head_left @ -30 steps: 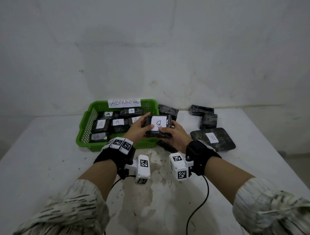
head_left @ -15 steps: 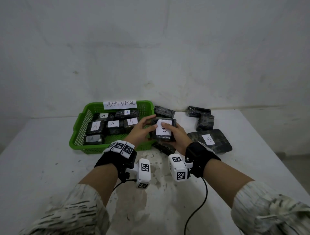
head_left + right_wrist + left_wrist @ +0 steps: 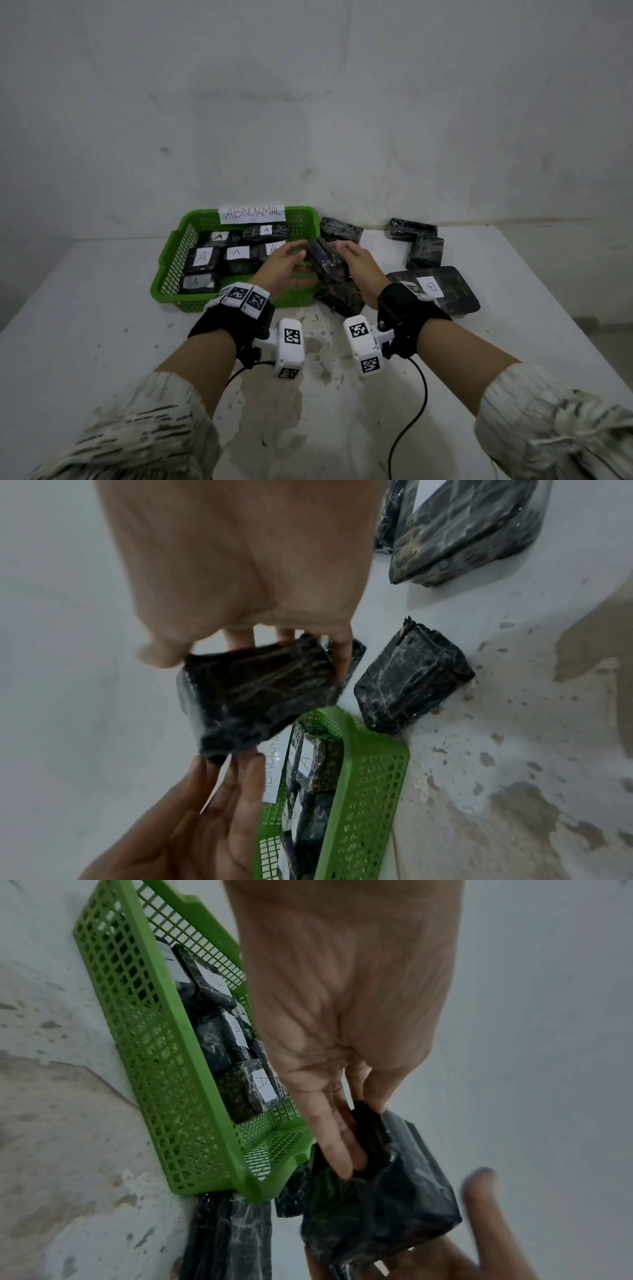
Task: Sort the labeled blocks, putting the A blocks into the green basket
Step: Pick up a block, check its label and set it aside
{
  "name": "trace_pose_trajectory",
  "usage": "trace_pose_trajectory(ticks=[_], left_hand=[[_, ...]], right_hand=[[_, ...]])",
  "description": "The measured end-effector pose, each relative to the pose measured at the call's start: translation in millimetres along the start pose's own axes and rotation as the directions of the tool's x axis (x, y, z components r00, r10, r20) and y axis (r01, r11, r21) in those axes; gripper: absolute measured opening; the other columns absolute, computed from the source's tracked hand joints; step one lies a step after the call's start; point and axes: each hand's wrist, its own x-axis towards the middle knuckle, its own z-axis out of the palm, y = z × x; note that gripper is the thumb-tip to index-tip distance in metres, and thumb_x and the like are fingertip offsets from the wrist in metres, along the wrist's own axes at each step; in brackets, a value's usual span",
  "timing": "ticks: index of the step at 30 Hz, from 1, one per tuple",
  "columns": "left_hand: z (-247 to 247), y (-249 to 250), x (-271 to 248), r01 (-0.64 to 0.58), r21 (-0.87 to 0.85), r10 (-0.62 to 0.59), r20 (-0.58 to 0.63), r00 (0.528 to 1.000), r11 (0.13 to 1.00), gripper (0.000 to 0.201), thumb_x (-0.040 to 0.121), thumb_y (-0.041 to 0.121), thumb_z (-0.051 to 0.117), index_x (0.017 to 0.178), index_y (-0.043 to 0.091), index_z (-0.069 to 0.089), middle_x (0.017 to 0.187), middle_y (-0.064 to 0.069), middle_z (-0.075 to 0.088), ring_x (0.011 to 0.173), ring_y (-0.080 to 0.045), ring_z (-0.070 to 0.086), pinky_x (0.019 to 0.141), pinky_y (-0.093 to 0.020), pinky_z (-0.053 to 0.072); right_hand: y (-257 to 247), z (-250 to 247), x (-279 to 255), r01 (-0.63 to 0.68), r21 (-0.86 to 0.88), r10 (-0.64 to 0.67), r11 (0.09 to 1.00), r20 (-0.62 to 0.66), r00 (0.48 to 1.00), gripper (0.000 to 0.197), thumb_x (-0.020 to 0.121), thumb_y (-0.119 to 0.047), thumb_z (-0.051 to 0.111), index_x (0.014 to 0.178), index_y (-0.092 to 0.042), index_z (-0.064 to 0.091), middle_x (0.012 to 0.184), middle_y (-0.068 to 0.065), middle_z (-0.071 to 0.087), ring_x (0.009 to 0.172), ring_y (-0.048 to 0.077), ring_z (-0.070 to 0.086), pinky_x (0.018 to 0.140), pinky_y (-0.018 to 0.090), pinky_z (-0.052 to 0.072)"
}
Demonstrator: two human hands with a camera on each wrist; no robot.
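Just right of the green basket (image 3: 168,255) (image 3: 164,1069) (image 3: 363,791), I hold a black wrapped block (image 3: 325,263) (image 3: 383,1204) (image 3: 253,696) on edge in the air, with no label showing. My right hand (image 3: 346,253) (image 3: 253,653) grips it, thumb on one side and fingers curled round the other. My left hand (image 3: 301,263) (image 3: 342,1150) touches its other end with straight fingers. Several blocks labeled A (image 3: 236,255) (image 3: 263,1088) lie flat in the basket.
A paper sign reading ABNORMAL (image 3: 251,214) hangs on the basket's back wall. A black block (image 3: 340,299) (image 3: 411,677) lies on the table under my hands, a large block labeled B (image 3: 433,287) to the right, and more black blocks (image 3: 424,253) by the wall.
The block showed its B label facing up; it has been turned on edge, hiding the label. My left-hand fingers have loosened and straightened against it.
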Motion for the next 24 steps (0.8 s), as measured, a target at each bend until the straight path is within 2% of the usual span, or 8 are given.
trace_pose_trajectory(ticks=[4, 7, 10, 13, 15, 17, 20, 24], left_hand=[[-3, 3, -3, -0.018, -0.048, 0.020, 0.026, 0.999, 0.999, 0.033, 0.099, 0.008, 0.040, 0.131, 0.005, 0.045, 0.087, -0.007, 0.057, 0.070, -0.015, 0.066, 0.058, -0.026, 0.059], [-2, 5, -2, -0.083, 0.269, 0.093, -0.025, 0.995, 0.960, 0.033, 0.097, 0.017, 0.048, 0.126, 0.003, 0.053, 0.076, -0.004, 0.052, 0.053, -0.008, 0.058, 0.047, -0.018, 0.050], [-2, 4, -1, -0.133, 0.477, 0.183, -0.060, 0.981, 0.869, 0.021, 0.091, 0.030, 0.058, 0.104, 0.013, 0.056, 0.084, 0.004, 0.053, 0.077, -0.012, 0.053, 0.061, -0.020, 0.043], [0, 1, -4, -0.078, 0.360, 0.094, -0.029, 0.995, 0.930, 0.020, 0.087, 0.031, 0.062, 0.097, 0.020, 0.049, 0.105, -0.004, 0.056, 0.101, -0.020, 0.056, 0.082, -0.035, 0.049], [4, 0, -8, -0.056, 0.209, 0.059, -0.004, 0.998, 0.976, 0.027, 0.088, 0.023, 0.062, 0.108, 0.015, 0.046, 0.111, -0.010, 0.058, 0.099, -0.021, 0.059, 0.077, -0.035, 0.052], [6, 0, -11, -0.070, 0.130, 0.069, 0.006, 0.998, 0.989, 0.030, 0.089, 0.016, 0.060, 0.115, 0.013, 0.046, 0.103, -0.007, 0.061, 0.089, -0.016, 0.061, 0.069, -0.031, 0.054], [7, 3, -12, -0.125, 0.142, 0.126, 0.008, 0.992, 0.982, 0.026, 0.091, 0.011, 0.056, 0.116, 0.009, 0.049, 0.098, -0.003, 0.061, 0.086, -0.014, 0.061, 0.069, -0.027, 0.054], [5, 6, -10, -0.159, 0.181, 0.169, -0.040, 0.985, 0.971, 0.035, 0.092, 0.013, 0.055, 0.124, 0.002, 0.048, 0.111, -0.015, 0.058, 0.100, -0.027, 0.059, 0.073, -0.026, 0.052]], right_hand=[[-10, -2, -10, -0.111, -0.019, 0.112, 0.994, 0.193, 0.975, 0.068, 0.091, -0.063, 0.035, 0.140, -0.018, 0.047, 0.135, 0.001, 0.054, 0.124, 0.019, 0.050, 0.109, 0.040, 0.038], [-6, -1, -16, -0.066, -0.040, 0.071, 0.997, 0.144, 0.987, 0.058, 0.090, -0.056, 0.051, 0.135, -0.020, 0.051, 0.131, 0.004, 0.060, 0.118, 0.020, 0.058, 0.106, 0.040, 0.044], [-8, 0, -18, -0.066, 0.040, 0.062, 0.997, 0.087, 0.994, 0.055, 0.093, -0.054, 0.047, 0.130, -0.015, 0.057, 0.124, 0.003, 0.064, 0.111, 0.016, 0.062, 0.096, 0.028, 0.049], [-11, 0, -19, -0.038, 0.015, 0.037, 0.999, 0.015, 0.999, 0.052, 0.095, -0.052, 0.046, 0.120, -0.011, 0.065, 0.116, 0.004, 0.068, 0.103, 0.016, 0.065, 0.091, 0.027, 0.050], [-11, 2, -19, -0.022, -0.034, 0.021, 0.999, -0.014, 1.000, 0.051, 0.093, -0.053, 0.048, 0.109, -0.010, 0.070, 0.107, 0.010, 0.072, 0.099, 0.021, 0.068, 0.098, 0.038, 0.050], [-11, 5, -19, -0.016, -0.054, 0.015, 0.998, -0.020, 1.000, 0.049, 0.094, -0.052, 0.049, 0.104, -0.009, 0.070, 0.104, 0.013, 0.072, 0.099, 0.023, 0.068, 0.099, 0.042, 0.049], [-14, 8, -21, -0.038, 0.012, 0.038, 0.999, 0.009, 0.999, 0.046, 0.096, -0.049, 0.047, 0.110, -0.010, 0.066, 0.109, 0.011, 0.070, 0.099, 0.021, 0.067, 0.092, 0.032, 0.053], [-16, 13, -25, -0.083, 0.116, 0.070, 0.990, 0.109, 0.992, 0.044, 0.096, -0.044, 0.049, 0.124, -0.011, 0.058, 0.116, 0.008, 0.067, 0.099, 0.019, 0.067, 0.085, 0.024, 0.054]])
